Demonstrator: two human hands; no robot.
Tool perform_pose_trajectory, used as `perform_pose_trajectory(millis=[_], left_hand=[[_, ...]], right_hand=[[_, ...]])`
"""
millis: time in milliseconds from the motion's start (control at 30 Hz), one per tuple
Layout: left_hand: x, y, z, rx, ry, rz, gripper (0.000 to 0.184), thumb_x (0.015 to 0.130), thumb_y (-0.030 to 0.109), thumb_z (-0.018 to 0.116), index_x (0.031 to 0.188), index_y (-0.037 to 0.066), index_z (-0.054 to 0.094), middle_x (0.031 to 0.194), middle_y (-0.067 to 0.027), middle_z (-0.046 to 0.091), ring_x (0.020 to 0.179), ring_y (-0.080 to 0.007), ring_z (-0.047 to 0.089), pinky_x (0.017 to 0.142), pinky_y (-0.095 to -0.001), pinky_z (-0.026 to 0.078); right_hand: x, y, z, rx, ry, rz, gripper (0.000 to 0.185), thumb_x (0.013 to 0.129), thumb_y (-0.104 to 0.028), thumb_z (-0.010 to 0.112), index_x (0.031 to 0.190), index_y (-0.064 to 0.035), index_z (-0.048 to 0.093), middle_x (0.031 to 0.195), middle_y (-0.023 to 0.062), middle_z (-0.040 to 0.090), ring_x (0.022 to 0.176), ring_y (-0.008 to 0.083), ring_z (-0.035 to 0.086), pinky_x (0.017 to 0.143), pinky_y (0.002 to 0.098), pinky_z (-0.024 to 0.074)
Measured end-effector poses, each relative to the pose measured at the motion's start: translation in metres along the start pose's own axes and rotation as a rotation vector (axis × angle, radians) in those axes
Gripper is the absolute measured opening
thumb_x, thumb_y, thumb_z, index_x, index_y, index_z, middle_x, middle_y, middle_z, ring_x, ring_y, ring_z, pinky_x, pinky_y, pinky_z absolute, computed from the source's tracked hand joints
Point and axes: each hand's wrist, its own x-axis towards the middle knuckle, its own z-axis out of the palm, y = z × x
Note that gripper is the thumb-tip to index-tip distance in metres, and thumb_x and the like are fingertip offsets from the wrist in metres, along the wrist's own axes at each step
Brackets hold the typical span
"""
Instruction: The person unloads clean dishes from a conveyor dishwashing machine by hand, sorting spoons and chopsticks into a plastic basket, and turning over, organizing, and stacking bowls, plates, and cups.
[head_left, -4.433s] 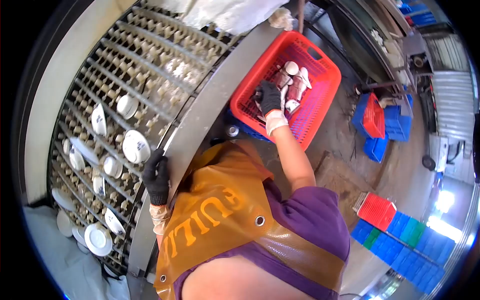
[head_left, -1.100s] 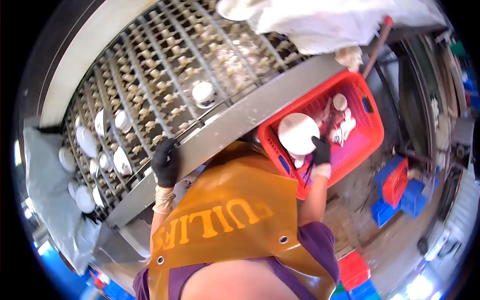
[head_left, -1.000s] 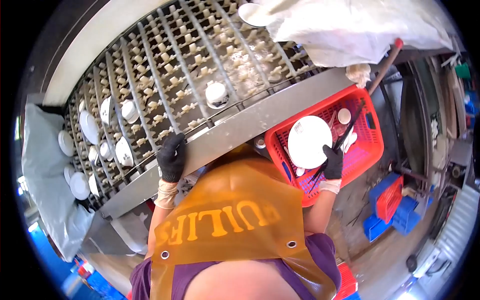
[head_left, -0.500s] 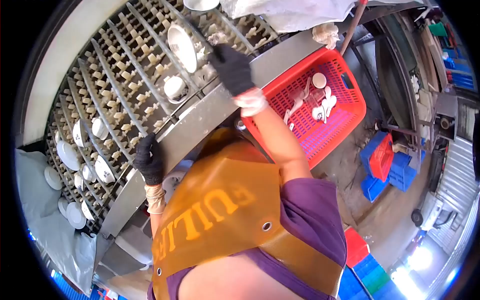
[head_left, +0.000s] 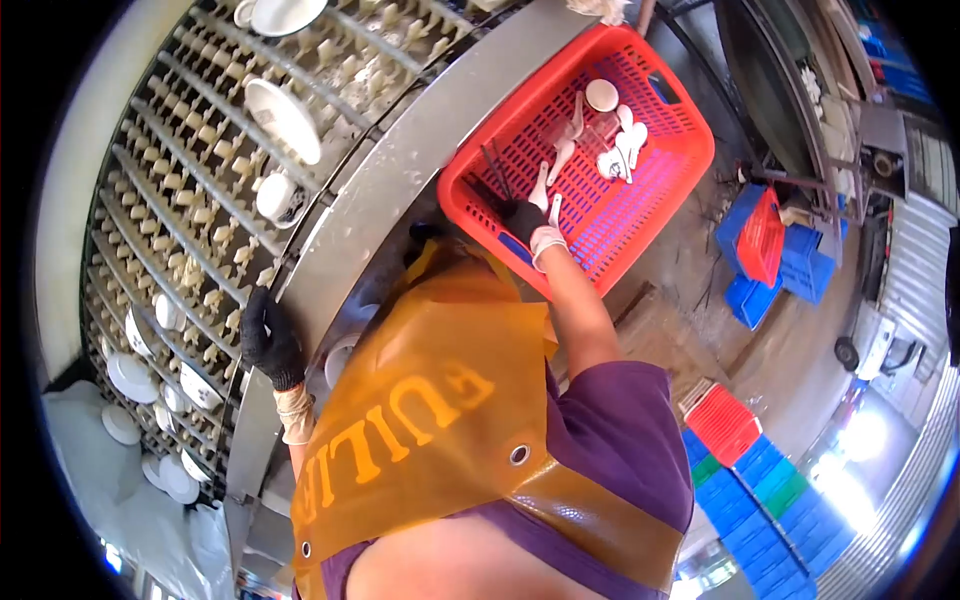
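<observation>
Head camera: our gloved right hand (head_left: 523, 220) reaches inside the red basket (head_left: 650, 215) beside white spoons (head_left: 540, 188), its grip too hidden to tell; our left hand (head_left: 270, 340), loosely open, rests at the metal conveyor edge (head_left: 380, 185).

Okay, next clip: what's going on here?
A person's gloved right hand is down in a red basket, beside white spoons; whether it grips anything is hidden. The gloved left hand rests at the metal edge of a pegged rack, where several white dishes sit.
</observation>
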Motion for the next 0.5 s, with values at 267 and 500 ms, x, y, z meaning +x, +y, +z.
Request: perform_pose_trajectory(millis=[267,500], left_hand=[[0.005,0.004,0.01,-0.07,0.024,0.04,0.022,0.083,-0.003,0.053,0.104,-0.002,0.06,0.099,-0.0131,0.064,0.091,-0.0208,0.06,0.082,-0.0309,0.047],[0.011,0.0,0.02,-0.247,-0.027,0.073,0.024,0.084,-0.001,0.053,0.108,-0.002,0.059,0.102,-0.0129,0.063,0.093,-0.0202,0.06,0.084,-0.0311,0.046]], right_hand=[[0.01,-0.007,-0.181,0.632,-0.242,0.282,0.031,0.084,-0.03,0.053,0.1,-0.0049,0.061,0.096,0.0181,0.063,0.09,0.0327,0.06,0.078,0.0383,0.0468],[-0.027,0.043,-0.303,2.033,0.821,0.574,0.018,0.088,-0.024,0.056,0.087,-0.0056,0.053,0.073,0.0061,0.057,0.065,0.0199,0.058,0.064,0.0342,0.0508]])
